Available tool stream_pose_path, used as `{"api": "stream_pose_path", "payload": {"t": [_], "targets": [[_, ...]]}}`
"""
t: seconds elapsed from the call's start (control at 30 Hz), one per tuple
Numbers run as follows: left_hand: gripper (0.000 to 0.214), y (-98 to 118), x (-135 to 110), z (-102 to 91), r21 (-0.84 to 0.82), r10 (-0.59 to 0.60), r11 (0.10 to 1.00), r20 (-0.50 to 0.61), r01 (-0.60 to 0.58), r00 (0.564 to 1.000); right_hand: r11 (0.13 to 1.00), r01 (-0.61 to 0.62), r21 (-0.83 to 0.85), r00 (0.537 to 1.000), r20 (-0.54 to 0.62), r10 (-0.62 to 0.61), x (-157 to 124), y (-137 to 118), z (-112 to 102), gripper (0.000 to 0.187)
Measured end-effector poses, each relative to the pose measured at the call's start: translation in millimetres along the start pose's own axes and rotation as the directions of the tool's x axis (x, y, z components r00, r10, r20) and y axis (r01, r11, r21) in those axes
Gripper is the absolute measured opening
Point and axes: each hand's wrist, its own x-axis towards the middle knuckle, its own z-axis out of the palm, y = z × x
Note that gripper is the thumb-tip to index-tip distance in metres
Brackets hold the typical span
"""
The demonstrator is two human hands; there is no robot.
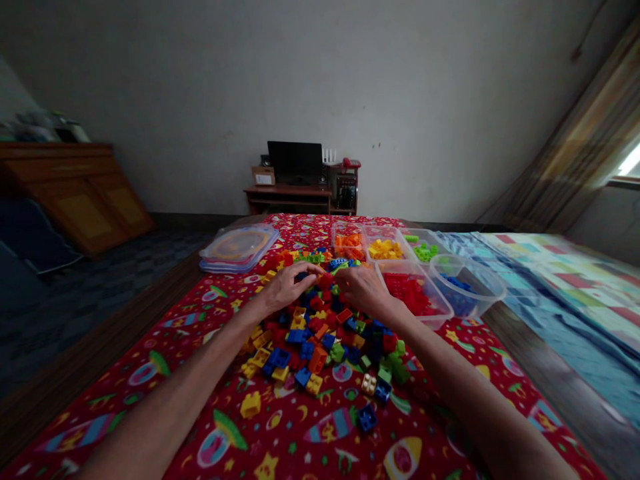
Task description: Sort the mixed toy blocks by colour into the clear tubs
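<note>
A heap of coloured toy bricks (320,347) lies on a red patterned cloth (300,440). My left hand (287,287) rests on the far part of the heap, its fingers curled over a dark blue brick (303,275) and other pieces. My right hand (363,288) sits close beside it, fingers bent down into the bricks near a green brick (336,289). What either hand's fingers enclose is hidden. The two hands almost touch above a red brick (326,281).
Clear tubs stand to the right: red bricks (413,293), blue bricks (463,293), orange (349,245), yellow (385,249), green (425,252). A stack of tub lids (239,248) lies far left. A desk with a monitor (295,161) stands at the wall. A quilt (560,280) lies right.
</note>
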Motion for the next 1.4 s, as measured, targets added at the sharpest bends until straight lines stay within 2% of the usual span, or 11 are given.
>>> {"api": "stream_pose_path", "payload": {"t": [0.1, 0.27, 0.4, 0.6, 0.73, 0.8, 0.87, 0.97, 1.07, 1.23, 1.4], "targets": [[0.027, 2, 1, 3.8, -0.067, -0.057, 0.996, -0.051, 0.053, 0.997, 0.999, -0.048, 0.022, 0.991, -0.123, 0.050, -1, 0, 3, 0.026], [0.025, 1, 3, 10.8, -0.156, -0.092, 0.984, -0.058, 0.082, 0.994, 0.974, 0.162, 0.158, 0.948, -0.300, -0.109, 1, 4, 16, 0.042], [0.025, 6, 3, 15.2, -0.225, -0.092, 0.971, -0.040, 0.081, 0.995, 0.958, 0.222, 0.180, 0.954, -0.245, -0.175, 2, 2, 21, 0.040], [0.036, 10, 2, 14.3, -0.267, -0.089, 0.963, -0.155, 0.045, 0.984, 0.982, 0.086, 0.167, 0.985, -0.161, -0.059, 1, 4, 7, 0.027], [0.031, 3, 2, 7.8, -0.222, -0.069, 0.975, -0.214, 0.020, 0.974, 0.983, 0.001, 0.182, 0.994, -0.106, 0.018, 4, 29, -5, 0.017], [0.026, -1, 2, 5.4, -0.137, -0.037, 0.991, -0.235, 0.004, 0.971, 0.973, -0.059, 0.223, 0.985, -0.143, 0.092, 7, 49, -8, 0.018], [0.022, -4, 3, 4.6, -0.058, 0.014, 0.998, -0.236, -0.028, 0.972, 0.947, -0.126, 0.295, 0.952, -0.233, 0.200, 10, 70, -6, 0.023], [0.021, -5, 3, 5.9, 0.028, 0.088, 0.996, -0.210, -0.084, 0.974, 0.886, -0.237, 0.399, 0.838, -0.377, 0.394, 16, 100, 2, 0.041], [0.022, -4, 2, 7.7, 0.111, 0.126, 0.988, -0.156, -0.110, 0.980, 0.858, -0.285, 0.427, 0.775, -0.424, 0.468, 21, 114, 9, 0.055], [0.024, -7, 0, 6.5, 0.163, 0.121, 0.979, 0.005, -0.120, 0.993, 0.923, -0.235, 0.304, 0.834, -0.425, 0.352, 17, 98, -1, 0.039], [0.028, -12, 2, -5.0, 0.216, 0.072, 0.973, 0.035, -0.078, 0.997, 0.983, -0.121, 0.138, 0.975, -0.171, 0.144, 8, 71, -16, 0.025]]}}
